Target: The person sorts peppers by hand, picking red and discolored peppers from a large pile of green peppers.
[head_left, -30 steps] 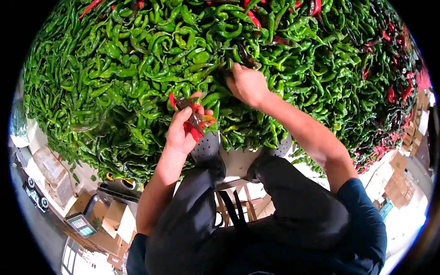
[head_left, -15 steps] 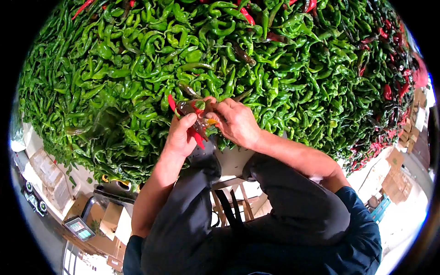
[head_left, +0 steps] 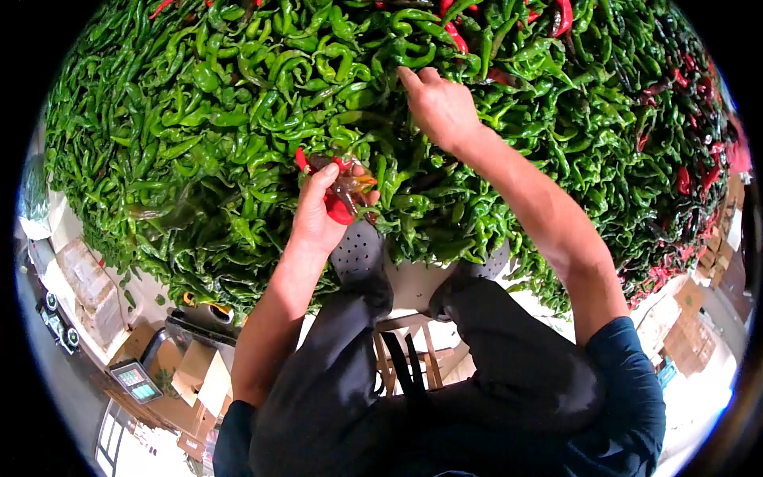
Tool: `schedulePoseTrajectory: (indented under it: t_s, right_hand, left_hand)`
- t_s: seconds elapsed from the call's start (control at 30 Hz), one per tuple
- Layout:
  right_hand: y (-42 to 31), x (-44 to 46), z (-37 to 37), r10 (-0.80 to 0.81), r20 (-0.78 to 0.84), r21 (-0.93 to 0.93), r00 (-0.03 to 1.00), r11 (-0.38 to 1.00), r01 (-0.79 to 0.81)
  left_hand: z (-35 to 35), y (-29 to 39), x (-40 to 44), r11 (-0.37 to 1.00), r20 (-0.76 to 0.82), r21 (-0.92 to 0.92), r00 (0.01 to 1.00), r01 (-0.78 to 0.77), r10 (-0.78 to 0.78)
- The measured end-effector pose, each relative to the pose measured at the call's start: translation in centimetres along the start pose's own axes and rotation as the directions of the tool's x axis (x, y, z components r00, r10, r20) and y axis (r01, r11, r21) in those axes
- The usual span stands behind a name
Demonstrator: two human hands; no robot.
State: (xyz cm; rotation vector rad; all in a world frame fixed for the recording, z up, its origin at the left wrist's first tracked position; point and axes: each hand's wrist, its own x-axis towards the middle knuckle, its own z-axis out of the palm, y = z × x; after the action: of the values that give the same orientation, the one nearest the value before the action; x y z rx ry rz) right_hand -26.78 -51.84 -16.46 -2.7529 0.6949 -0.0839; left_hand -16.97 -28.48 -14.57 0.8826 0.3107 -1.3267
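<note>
A large heap of mostly green peppers (head_left: 238, 119) fills the upper view. My left hand (head_left: 318, 211) is closed around a small bunch of red and dark brown peppers (head_left: 343, 199), held above the near edge of the heap. Farther up and to the right, my right hand (head_left: 439, 103) reaches over the green peppers with its fingers bent down toward them. Its fingertips touch or nearly touch the heap, and what lies under them is hidden. Red peppers (head_left: 563, 17) lie in the heap beyond my right hand.
My shoes (head_left: 358, 250) stand at the heap's near edge. A scale display (head_left: 136, 381) and an open cardboard box (head_left: 203, 378) are at the lower left. More cardboard (head_left: 690, 330) lies at the right. Darker and red peppers (head_left: 685, 180) cover the heap's right side.
Half a second ago my right hand was beside my left at the bunch; it has since moved up and right over the heap. My left hand still holds the bunch.
</note>
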Motion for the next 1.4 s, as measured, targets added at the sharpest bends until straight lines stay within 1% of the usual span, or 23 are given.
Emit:
schedulePoseTrajectory:
  t_s: [0.03, 0.07, 0.17, 0.2, 0.3, 0.43, 0.53, 0.63, 0.67, 0.77, 0.8, 0.9, 0.93, 0.97, 1.03, 1.07, 1.1, 1.17, 1.2, 1.23, 1.3, 1.37, 1.4]
  right_hand:
    - [-0.2, 0.7, 0.0, 0.01, 0.059, -0.064, 0.998, 0.998, -0.006]
    - [-0.6, 0.9, -0.1, 0.0, 0.009, -0.102, 1.0, 0.995, 0.0]
    - [-1.8, 2.0, 0.1, 0.063, 0.101, -0.107, 0.993, 0.993, -0.052]
    - [-1.9, 2.2, 0.9, 0.049, 0.058, -0.109, 0.997, 0.993, -0.043]
    - [-2.6, 3.1, 1.0, 0.111, 0.17, -0.094, 0.979, 0.991, -0.096]
    - [-2.7, 3.3, 2.2, 0.09, 0.187, -0.115, 0.978, 0.991, -0.069]
    - [-2.1, 3.3, 3.8, 0.084, 0.148, -0.125, 0.985, 0.99, -0.066]
    - [-1.3, 1.9, 4.1, 0.166, 0.045, -0.106, 0.985, 0.981, -0.16]
    - [-1.0, 1.0, 4.4, 0.151, -0.009, -0.074, 0.988, 0.986, -0.152]
    - [0.3, -0.3, 4.3, 0.062, -0.06, 0.031, 0.996, 0.998, -0.06]
    - [0.6, -0.6, 4.3, 0.057, -0.146, 0.182, 0.988, 0.983, -0.03]
    - [1.3, -1.2, 2.2, 0.07, -0.209, 0.565, 0.975, 0.823, 0.062]
    - [1.6, -1.8, 2.0, 0.185, -0.169, 0.73, 0.968, 0.683, -0.003]
    - [0.3, -2.3, -2.0, 0.39, 0.252, 0.841, 0.886, 0.364, -0.4]
    - [0.8, -3.9, -4.1, 0.402, 0.342, 0.918, 0.849, 0.048, -0.393]
    - [1.3, -4.8, -4.7, 0.391, 0.364, 0.915, 0.845, 0.018, -0.402]
    - [1.8, -5.8, -3.8, 0.417, 0.326, 0.924, 0.848, 0.051, -0.38]
    - [1.9, -6.7, -2.9, 0.373, 0.361, 0.883, 0.855, 0.16, -0.442]
    - [1.7, -7.1, -2.6, 0.361, 0.405, 0.864, 0.84, 0.15, -0.481]
    - [1.1, -7.2, -2.7, 0.34, 0.403, 0.885, 0.85, 0.093, -0.457]
    - [0.1, -7.2, -3.2, 0.413, 0.431, 0.811, 0.802, 0.213, -0.545]
    - [-0.9, -5.5, -3.2, 0.416, 0.41, 0.732, 0.812, 0.382, -0.565]
    - [-1.0, -4.3, -2.4, 0.412, 0.369, 0.673, 0.833, 0.5, -0.545]
  left_hand:
    - [-0.2, 0.0, -0.1, 1.0, -0.012, -0.005, 1.0, 0.01, -0.01]
    - [-0.4, -0.1, -0.1, 1.0, -0.021, -0.012, 1.0, 0.017, -0.017]
    - [-1.3, -0.5, -0.1, 0.998, -0.039, -0.047, 0.999, 0.034, -0.036]
    - [-1.4, -0.6, 0.0, 0.998, -0.05, -0.051, 0.998, 0.036, -0.039]
    - [-1.2, -0.4, 0.1, 0.997, -0.057, -0.06, 0.997, 0.039, -0.043]
    - [-0.8, -0.1, 0.1, 0.998, -0.069, -0.045, 0.997, 0.042, -0.046]
    - [-1.0, -0.4, 0.3, 0.997, -0.083, -0.043, 0.995, 0.06, -0.063]
    - [-1.3, -0.3, 0.3, 0.997, -0.079, -0.048, 0.995, 0.052, -0.055]
    - [-1.5, -0.3, 0.2, 0.998, -0.079, -0.052, 0.996, 0.044, -0.048]
    - [-2.1, -0.2, 0.3, 0.997, -0.085, -0.067, 0.996, 0.025, -0.031]
    - [-2.3, -0.2, 0.4, 0.997, -0.093, -0.068, 0.995, 0.027, -0.033]
    - [-2.3, 0.0, 0.3, 0.998, -0.087, -0.051, 0.996, 0.022, -0.027]
    - [-2.5, 0.2, 0.3, 0.999, -0.07, -0.041, 0.997, 0.019, -0.022]
    - [-2.8, 0.3, 0.3, 0.999, -0.055, -0.034, 0.998, 0.016, -0.018]
    - [-3.3, 0.4, 0.6, 0.998, -0.106, -0.056, 0.994, 0.007, -0.013]
    - [-3.2, 0.6, 0.7, 0.999, -0.086, -0.046, 0.996, 0.01, -0.014]
    - [-3.2, 0.7, 0.6, 0.999, -0.069, -0.036, 0.998, 0.011, -0.014]
    - [-3.0, 0.6, 0.6, 0.999, -0.05, -0.033, 0.999, 0.017, -0.019]
    - [-2.7, 0.6, 0.8, 1.0, -0.053, -0.028, 0.998, 0.015, -0.016]
    - [-2.5, 0.6, 0.9, 1.0, -0.058, -0.022, 0.998, 0.014, -0.016]
    - [-2.4, 0.4, 0.9, 1.0, -0.047, -0.016, 0.999, 0.017, -0.018]
    - [-2.1, 0.2, 0.9, 1.0, -0.008, -0.007, 1.0, 0.018, -0.018]
    - [-2.0, -0.1, 1.0, 1.0, -0.007, -0.01, 1.0, 0.017, -0.017]
